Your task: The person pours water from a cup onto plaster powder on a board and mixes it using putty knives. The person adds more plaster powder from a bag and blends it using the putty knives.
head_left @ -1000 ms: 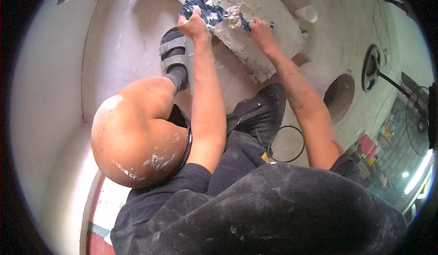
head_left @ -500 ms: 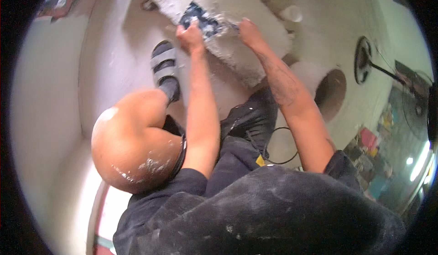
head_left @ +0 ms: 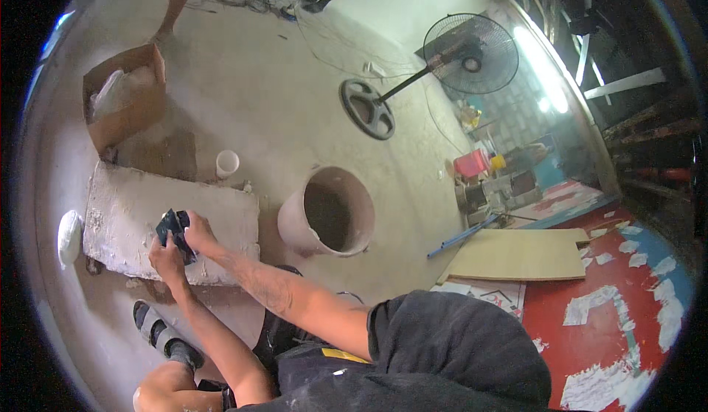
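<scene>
Both my hands are over a white-coated slab (head_left: 125, 220) lying low at the left, its surface rough and crusted. My left hand (head_left: 168, 261) has its fingers closed on the lower side of a dark, angular black piece (head_left: 171, 225), which hides part of the slab. Against the piece's right side, my right hand (head_left: 198, 235) is curled shut. What sits inside the right hand's fingers is hidden. The black piece looks flat and creased; its exact kind does not show.
Right of the slab stands a large pale bucket (head_left: 291, 217); a white cup (head_left: 227, 163) stands behind the slab. An open cardboard box (head_left: 140, 113) is farther back. A pedestal fan (head_left: 366, 110), a tan board (head_left: 520, 256) and a white bag (head_left: 69, 239) surround the area.
The view has swung, showing more of the room to the right. My right hand, apart from the black piece before, now meets it; the piece is tilted up and my hands are close together.
</scene>
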Demonstrator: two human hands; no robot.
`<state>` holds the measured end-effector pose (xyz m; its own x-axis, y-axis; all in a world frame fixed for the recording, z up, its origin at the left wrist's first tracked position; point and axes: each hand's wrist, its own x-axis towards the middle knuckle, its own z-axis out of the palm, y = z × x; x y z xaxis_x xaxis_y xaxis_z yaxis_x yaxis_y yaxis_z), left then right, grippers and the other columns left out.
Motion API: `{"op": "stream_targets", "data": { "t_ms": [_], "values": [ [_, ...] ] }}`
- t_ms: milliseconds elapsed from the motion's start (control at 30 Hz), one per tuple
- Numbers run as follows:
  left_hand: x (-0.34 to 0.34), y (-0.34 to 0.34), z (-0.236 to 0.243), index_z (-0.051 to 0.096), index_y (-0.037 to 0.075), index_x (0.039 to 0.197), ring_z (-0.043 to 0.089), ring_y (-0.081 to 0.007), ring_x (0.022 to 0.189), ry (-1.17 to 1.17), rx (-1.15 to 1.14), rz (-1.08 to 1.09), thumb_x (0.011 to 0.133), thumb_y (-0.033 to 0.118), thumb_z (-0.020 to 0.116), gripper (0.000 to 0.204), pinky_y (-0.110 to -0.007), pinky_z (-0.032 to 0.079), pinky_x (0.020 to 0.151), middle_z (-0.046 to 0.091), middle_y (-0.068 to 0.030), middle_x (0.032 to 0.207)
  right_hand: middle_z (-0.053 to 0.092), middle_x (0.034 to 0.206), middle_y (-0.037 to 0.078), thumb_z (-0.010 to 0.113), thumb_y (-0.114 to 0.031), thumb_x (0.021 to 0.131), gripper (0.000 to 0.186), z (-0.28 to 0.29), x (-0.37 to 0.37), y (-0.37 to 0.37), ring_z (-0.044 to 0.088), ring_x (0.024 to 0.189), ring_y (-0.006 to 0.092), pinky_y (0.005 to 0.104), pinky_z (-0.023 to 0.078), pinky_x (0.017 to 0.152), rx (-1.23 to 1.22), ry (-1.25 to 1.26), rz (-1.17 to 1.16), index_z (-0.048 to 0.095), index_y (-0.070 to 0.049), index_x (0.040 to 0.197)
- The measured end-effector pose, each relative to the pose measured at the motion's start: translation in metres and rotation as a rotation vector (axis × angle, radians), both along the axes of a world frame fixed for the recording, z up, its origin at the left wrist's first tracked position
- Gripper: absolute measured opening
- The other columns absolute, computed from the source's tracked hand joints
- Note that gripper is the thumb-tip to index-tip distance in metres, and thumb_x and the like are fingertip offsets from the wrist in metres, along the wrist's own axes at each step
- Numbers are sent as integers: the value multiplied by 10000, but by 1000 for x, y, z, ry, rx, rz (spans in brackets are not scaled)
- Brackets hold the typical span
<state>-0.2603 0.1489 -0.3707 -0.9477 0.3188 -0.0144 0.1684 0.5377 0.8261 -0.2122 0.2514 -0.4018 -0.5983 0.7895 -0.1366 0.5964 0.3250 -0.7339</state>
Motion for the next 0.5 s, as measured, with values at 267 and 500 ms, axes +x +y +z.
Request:
{"op": "stream_targets", "data": {
  "t_ms": [267, 500],
  "values": [
    [2, 2, -29, 637, 0, 887, 611, -394, 772, -79, 56, 123, 836, 226, 578, 239, -443, 459, 691, 638, -222, 817, 617, 889, 246, 514, -50, 744, 277, -1, 5, -27, 578, 883, 443, 512, 450, 770, 102, 106, 92, 542, 11, 1013],
    [-6, -36, -87, 646, -3, 882, 602, -403, 778, -51, -47, 166, 831, 263, 579, 279, -456, 458, 702, 635, -227, 824, 612, 911, 250, 571, -159, 760, 233, 23, 10, -39, 585, 915, 423, 498, 449, 756, 61, 28, 56, 575, -1, 931]
  ]
}}
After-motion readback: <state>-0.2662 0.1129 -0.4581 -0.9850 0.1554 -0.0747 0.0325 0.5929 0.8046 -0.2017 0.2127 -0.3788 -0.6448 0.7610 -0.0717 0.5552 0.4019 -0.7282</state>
